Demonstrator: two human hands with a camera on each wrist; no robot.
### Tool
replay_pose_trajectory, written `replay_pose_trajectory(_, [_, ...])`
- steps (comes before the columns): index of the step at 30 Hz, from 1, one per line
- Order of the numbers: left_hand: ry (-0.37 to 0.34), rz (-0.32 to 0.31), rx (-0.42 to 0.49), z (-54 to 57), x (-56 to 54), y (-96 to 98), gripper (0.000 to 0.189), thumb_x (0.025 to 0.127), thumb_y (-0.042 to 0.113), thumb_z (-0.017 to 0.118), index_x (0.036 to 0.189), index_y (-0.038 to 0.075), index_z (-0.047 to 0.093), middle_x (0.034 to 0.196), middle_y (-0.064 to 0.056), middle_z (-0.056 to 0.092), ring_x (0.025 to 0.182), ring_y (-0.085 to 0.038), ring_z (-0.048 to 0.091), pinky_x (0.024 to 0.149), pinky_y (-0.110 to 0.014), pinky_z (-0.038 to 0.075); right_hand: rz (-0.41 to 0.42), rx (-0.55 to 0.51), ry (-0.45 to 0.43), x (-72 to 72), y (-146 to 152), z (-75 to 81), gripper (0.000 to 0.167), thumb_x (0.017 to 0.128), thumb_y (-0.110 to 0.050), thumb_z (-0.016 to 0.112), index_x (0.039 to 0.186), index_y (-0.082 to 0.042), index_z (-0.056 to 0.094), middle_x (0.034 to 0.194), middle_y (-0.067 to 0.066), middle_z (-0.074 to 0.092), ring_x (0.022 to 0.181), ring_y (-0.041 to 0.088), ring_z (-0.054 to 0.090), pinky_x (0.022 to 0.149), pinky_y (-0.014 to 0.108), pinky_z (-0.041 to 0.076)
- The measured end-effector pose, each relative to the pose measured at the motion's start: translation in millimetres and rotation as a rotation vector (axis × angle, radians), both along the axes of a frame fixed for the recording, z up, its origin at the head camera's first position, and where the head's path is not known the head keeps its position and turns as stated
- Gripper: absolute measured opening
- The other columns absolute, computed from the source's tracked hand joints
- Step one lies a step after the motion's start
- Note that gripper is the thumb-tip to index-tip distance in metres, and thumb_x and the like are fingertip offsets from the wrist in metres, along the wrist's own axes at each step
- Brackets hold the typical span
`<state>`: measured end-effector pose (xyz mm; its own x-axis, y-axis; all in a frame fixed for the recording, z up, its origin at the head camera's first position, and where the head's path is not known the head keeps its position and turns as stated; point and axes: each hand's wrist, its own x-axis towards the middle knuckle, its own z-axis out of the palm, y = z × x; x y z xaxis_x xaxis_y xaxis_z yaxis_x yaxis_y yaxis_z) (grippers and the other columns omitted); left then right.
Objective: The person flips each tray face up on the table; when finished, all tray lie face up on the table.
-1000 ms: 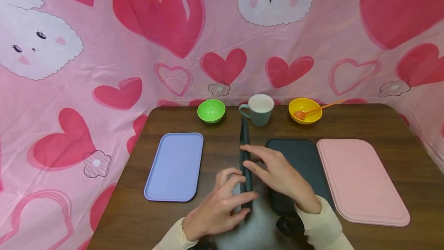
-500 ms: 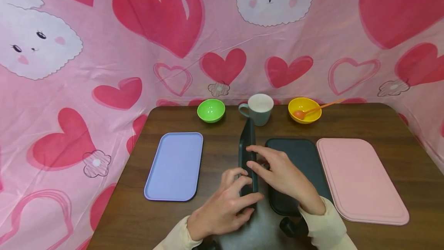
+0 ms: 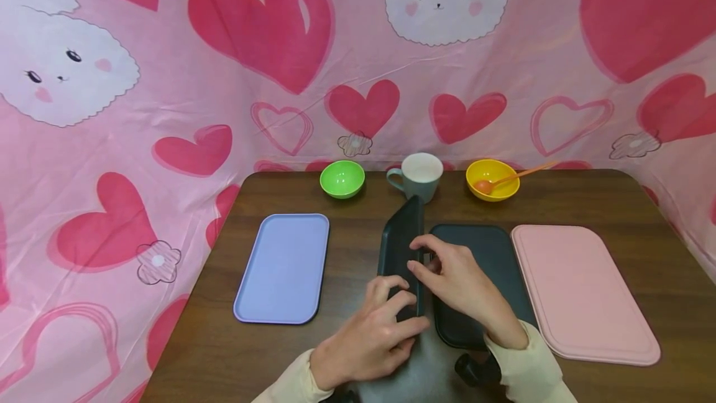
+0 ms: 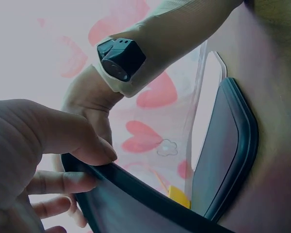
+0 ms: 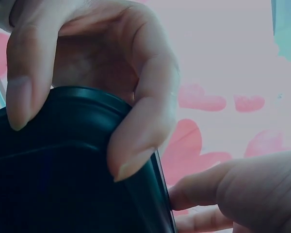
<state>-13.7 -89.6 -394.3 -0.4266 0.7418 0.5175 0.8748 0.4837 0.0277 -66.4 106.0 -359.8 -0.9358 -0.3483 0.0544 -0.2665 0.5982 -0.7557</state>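
Both hands hold a dark tray [image 3: 399, 244] raised on edge over the middle of the table, its broad face turned partly into sight. The left hand [image 3: 380, 331] grips its near edge; in the left wrist view the thumb presses the rim [image 4: 150, 194] with fingers on the face below. The right hand [image 3: 458, 278] pinches the rim on the right side, and in the right wrist view its fingers curl over a rounded corner [image 5: 82, 111]. Just right of it, a second dark tray [image 3: 489, 260] lies flat, partly behind the right hand.
A blue tray [image 3: 282, 269] lies at the left, a pink tray [image 3: 584, 294] at the right. Along the back stand a green bowl [image 3: 342, 180], a grey-green mug [image 3: 422, 180] close behind the raised tray, and a yellow bowl [image 3: 506, 186] holding an orange spoon [image 3: 520, 174].
The raised tray has turned from nearly edge-on to showing more of its face, its right edge shifting right. Both hands have moved slightly right with it.
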Motion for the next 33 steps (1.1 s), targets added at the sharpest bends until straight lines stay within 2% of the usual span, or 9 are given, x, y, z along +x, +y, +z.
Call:
replay_pose_trajectory(3, [-0.005,-0.002,-0.017,-1.6,-0.6,2.3,0.024,0.08,0.02,0.076,0.104,0.026,0.074,0.106,0.002,0.061,0.116,-0.025,0.047,0.098,-0.042,0.038,-0.022,0.009,-0.019,-0.3,2,-0.9,0.029,0.093,-0.018,0.07,0.12,-0.01,0.064,0.069,0.0,0.062,0.056,0.007,0.053,0.051,0.024,0.044])
replay_pose_trajectory(6, [-0.012,-0.001,-0.029,-2.9,-0.8,4.1,0.024,0.081,0.02,0.075,0.104,0.027,0.073,0.106,0.003,0.06,0.117,-0.024,0.046,0.098,-0.042,0.038,-0.038,0.014,-0.034,-0.9,3,-2.1,0.029,0.092,-0.017,0.07,0.12,-0.01,0.063,0.073,0.002,0.063,0.056,0.008,0.052,0.049,0.024,0.044])
replay_pose_trajectory(18, [-0.034,-0.012,-0.03,-7.1,-0.1,9.1,0.025,0.081,0.018,0.076,0.105,0.026,0.074,0.107,0.002,0.059,0.116,-0.024,0.046,0.097,-0.04,0.038,-0.066,-0.021,-0.067,-1.8,10,-8.9,0.028,0.091,-0.015,0.07,0.118,-0.01,0.063,0.115,0.016,0.069,0.056,0.009,0.054,0.048,0.024,0.043])
replay_pose_trajectory(23, [-0.055,-0.014,-0.036,-7.8,1.0,10.1,0.026,0.08,0.017,0.077,0.105,0.025,0.074,0.107,0.002,0.059,0.117,-0.024,0.046,0.098,-0.041,0.038,-0.074,-0.034,-0.076,-1.0,12,-11.9,0.029,0.091,-0.017,0.071,0.119,-0.011,0.063,0.12,0.018,0.069,0.058,0.009,0.055,0.049,0.024,0.043])
replay_pose_trajectory(33, [-0.038,-0.015,-0.039,-9.3,2.2,11.2,0.022,0.082,0.021,0.077,0.104,0.025,0.074,0.108,0.003,0.06,0.116,-0.024,0.046,0.097,-0.041,0.038,-0.095,-0.057,-0.091,-1.4,15,-17.2,0.03,0.091,-0.017,0.072,0.119,-0.012,0.064,0.124,0.02,0.068,0.06,0.009,0.058,0.051,0.025,0.044])
